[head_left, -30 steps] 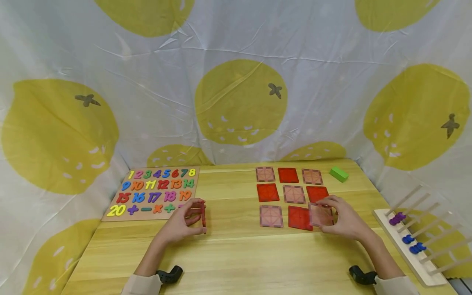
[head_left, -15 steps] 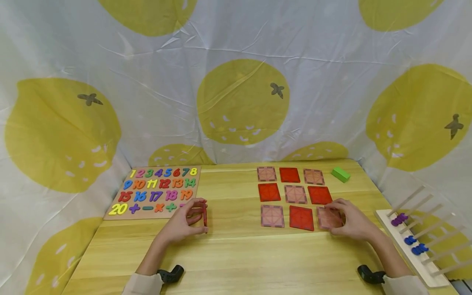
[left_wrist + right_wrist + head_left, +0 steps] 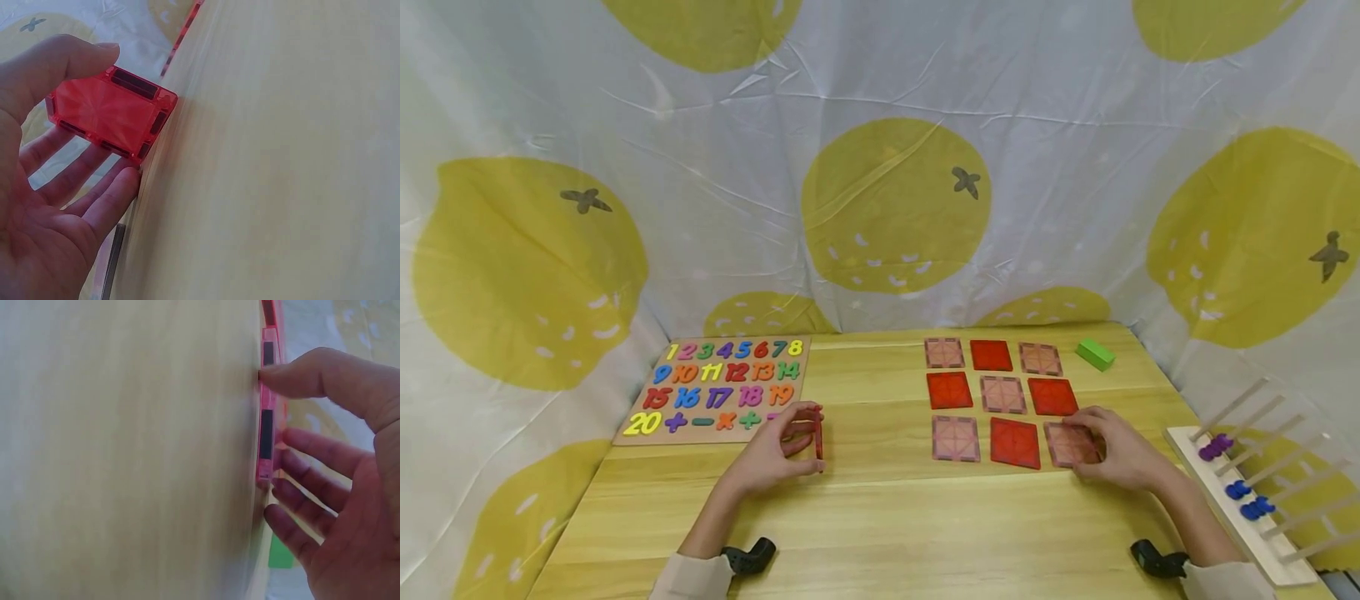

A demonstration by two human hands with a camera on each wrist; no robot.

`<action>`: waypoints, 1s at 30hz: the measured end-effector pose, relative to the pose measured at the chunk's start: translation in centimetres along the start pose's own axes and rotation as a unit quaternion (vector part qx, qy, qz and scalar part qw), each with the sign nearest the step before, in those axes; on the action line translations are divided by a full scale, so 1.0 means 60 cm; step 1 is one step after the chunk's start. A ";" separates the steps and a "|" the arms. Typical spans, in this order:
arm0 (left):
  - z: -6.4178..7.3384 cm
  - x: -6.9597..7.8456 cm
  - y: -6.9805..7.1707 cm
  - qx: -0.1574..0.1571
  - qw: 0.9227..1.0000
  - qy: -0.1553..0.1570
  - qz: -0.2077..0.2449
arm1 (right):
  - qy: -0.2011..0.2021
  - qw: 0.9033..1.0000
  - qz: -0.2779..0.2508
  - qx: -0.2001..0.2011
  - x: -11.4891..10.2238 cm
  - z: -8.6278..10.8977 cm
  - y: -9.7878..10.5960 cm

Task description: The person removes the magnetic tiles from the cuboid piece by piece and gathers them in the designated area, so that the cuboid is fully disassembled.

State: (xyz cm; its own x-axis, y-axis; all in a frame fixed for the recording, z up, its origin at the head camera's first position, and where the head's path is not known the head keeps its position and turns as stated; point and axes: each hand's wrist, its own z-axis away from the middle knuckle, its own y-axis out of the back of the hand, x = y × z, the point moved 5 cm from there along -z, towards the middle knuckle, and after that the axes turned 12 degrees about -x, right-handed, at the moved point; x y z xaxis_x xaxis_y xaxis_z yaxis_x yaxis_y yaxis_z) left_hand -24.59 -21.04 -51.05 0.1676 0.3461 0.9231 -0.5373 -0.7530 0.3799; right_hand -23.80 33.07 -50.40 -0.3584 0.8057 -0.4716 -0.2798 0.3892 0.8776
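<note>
My left hand pinches a red magnetic tile between thumb and fingers, on edge above the table beside the number board. On the right, pink and red square magnetic tiles lie flat in three rows, the colours alternating. At the near right corner of that layout, my right hand has its thumb and fingers on the edges of a pink magnetic tile, which lies flat on the table. Left of it is a red tile, with a small gap between them. Behind it lies another red tile.
A board of coloured numbers and signs lies at the back left. At the back right is a green block. A wooden peg rack with purple and blue pieces stands along the right edge. A lemon-print curtain encloses the wooden table.
My right hand has moved right with the pink tile, off the neighbouring red tile it overlapped, and the tile now lies flat. My left hand keeps holding its red tile in place.
</note>
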 end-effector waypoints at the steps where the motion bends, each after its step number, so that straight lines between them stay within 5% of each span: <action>1: 0.000 0.000 0.000 0.000 1.000 -0.001 0.001 | 0.004 1.000 0.001 0.004 -0.002 0.001 0.002; 24: 0.001 0.014 -0.004 0.000 1.000 -0.016 0.003 | 0.048 0.997 -0.025 0.060 -0.041 -0.025 0.010; 30: -0.008 0.042 -0.017 -0.008 0.996 -0.054 -0.077 | 0.069 0.990 -0.116 0.034 -0.054 -0.045 0.003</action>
State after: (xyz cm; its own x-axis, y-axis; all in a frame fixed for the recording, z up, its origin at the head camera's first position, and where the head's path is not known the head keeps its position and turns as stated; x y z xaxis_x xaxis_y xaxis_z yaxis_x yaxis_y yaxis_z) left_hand -24.01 -19.14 -49.12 0.3371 0.3934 0.8553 -0.5109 -0.6867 0.5172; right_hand -25.10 29.31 -48.95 -0.4107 0.6237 -0.6650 -0.3098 0.5905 0.7452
